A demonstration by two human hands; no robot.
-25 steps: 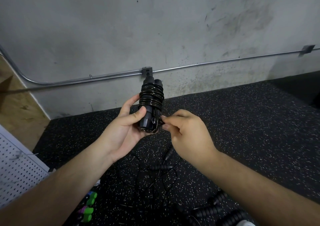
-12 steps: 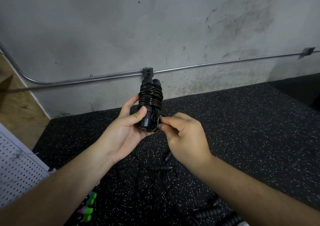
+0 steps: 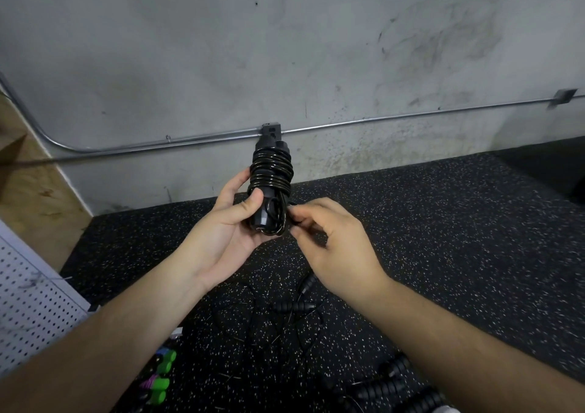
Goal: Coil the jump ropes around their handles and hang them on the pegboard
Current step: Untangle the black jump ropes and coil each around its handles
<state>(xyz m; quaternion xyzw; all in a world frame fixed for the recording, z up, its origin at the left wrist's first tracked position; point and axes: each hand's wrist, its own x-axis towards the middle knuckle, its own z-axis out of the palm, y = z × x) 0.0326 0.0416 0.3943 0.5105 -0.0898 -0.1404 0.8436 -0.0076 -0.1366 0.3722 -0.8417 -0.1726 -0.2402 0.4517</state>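
"Where's the rope they're working on?"

"Held up between both hands, above the floor. It's the coiled jump rope [image 3: 271, 175], upright, with black cord wound in tight turns around its two black handles [image 3: 260, 217], which sit side by side."

"Who's got hold of it?"

"The left hand [image 3: 228, 235] grips the lower end. The thumb is pressed across the front and the fingers are curled round the back. The right hand [image 3: 332, 248] is closed in a pinch, thumb and forefinger meeting on the cord at the bundle's lower right edge, where a small loop hangs below the turns."

"Is the loose end tucked under?"

"I can't tell from here. The fingers cover that spot."

"And the pegboard?"

"The white pegboard [image 3: 28, 317] is low on the left, well apart from the bundle."

"Anything else around?"

"There are loose black ropes [image 3: 286, 306] tangled on the speckled rubber floor [image 3: 443, 222] under the wrists. Ribbed black grips [image 3: 384, 389] lie near the right forearm and green-ended handles [image 3: 163, 360] by the left forearm. Behind them is a grey concrete wall [image 3: 190, 64] with a metal conduit [image 3: 380, 120] running along it."
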